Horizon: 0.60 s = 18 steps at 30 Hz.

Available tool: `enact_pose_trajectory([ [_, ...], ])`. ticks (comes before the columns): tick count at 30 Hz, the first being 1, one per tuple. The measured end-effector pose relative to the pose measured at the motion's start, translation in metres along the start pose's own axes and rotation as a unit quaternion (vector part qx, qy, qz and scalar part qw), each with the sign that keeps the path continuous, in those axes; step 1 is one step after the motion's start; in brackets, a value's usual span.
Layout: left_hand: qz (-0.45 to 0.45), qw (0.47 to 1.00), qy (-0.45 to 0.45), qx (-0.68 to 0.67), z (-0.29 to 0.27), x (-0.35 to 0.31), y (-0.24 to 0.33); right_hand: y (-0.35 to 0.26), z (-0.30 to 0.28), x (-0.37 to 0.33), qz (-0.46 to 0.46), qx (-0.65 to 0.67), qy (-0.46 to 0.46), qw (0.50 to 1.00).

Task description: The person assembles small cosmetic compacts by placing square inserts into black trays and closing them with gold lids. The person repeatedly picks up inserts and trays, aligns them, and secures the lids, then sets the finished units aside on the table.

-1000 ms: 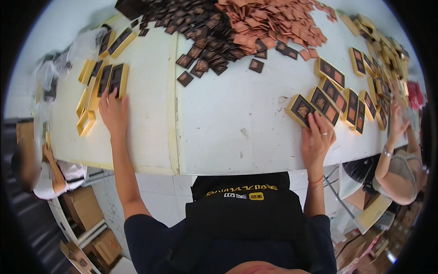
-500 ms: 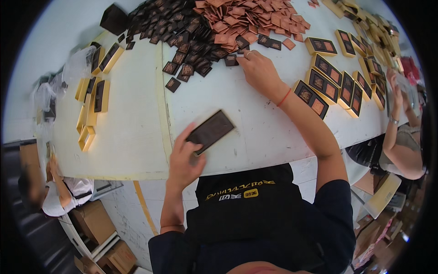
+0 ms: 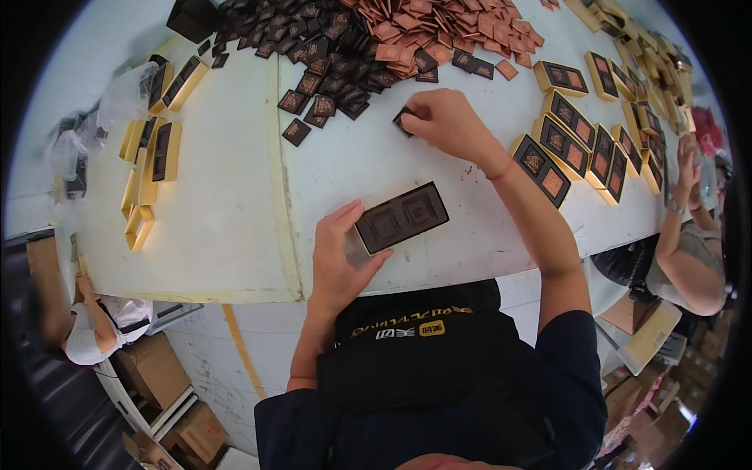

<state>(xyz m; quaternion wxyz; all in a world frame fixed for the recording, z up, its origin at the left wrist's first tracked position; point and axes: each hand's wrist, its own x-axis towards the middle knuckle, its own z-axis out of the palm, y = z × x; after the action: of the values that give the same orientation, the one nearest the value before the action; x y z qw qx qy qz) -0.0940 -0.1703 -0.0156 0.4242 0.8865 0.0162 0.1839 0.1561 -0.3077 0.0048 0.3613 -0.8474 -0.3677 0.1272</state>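
My left hand (image 3: 341, 254) grips the left end of a shallow box (image 3: 403, 217) with gold sides, thumb below and fingers above. Its dark insert has two square recesses, both without a piece in them. Farther off, my right hand (image 3: 446, 125) pinches a small black square chocolate (image 3: 404, 121) or similar flat piece, held by its edge just above the table. Beyond it lies a large heap of black squares (image 3: 337, 59), and to its right a heap of reddish-brown squares (image 3: 439, 31). A few black squares (image 3: 296, 131) lie apart at the heap's near left edge.
On the right stand several gold boxes (image 3: 540, 168), each with a black and a copper square. Gold boxes (image 3: 145, 176) with dark inserts sit on the left, beside clear plastic (image 3: 125, 102). Other people's hands (image 3: 687, 172) (image 3: 86, 286) work at both sides of the white table (image 3: 219, 204).
My right hand has drawn a black square off the heap toward me. My left hand has moved the box rightward and levelled it, so both recesses show.
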Motion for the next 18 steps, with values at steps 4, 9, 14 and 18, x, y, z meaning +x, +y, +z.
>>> enact_pose_trajectory([
  [4, 0.001, 1.000, 0.000, 0.002, 0.006, 0.005, -0.001, -0.029, -0.013, -0.060, 0.097, 0.347, -0.062, 0.931],
  [9, 0.003, 1.000, -0.003, 0.006, 0.008, 0.003, -0.004, -0.063, 0.028, -0.111, 0.024, 0.192, 0.026, 0.981],
  [14, 0.001, 1.000, -0.008, -0.005, 0.006, 0.005, -0.003, -0.059, 0.044, -0.115, -0.108, 0.006, 0.102, 0.989],
  [18, 0.008, 1.000, 0.000, -0.002, 0.006, 0.003, -0.003, -0.060, 0.038, -0.112, -0.120, -0.034, 0.089, 0.988],
])
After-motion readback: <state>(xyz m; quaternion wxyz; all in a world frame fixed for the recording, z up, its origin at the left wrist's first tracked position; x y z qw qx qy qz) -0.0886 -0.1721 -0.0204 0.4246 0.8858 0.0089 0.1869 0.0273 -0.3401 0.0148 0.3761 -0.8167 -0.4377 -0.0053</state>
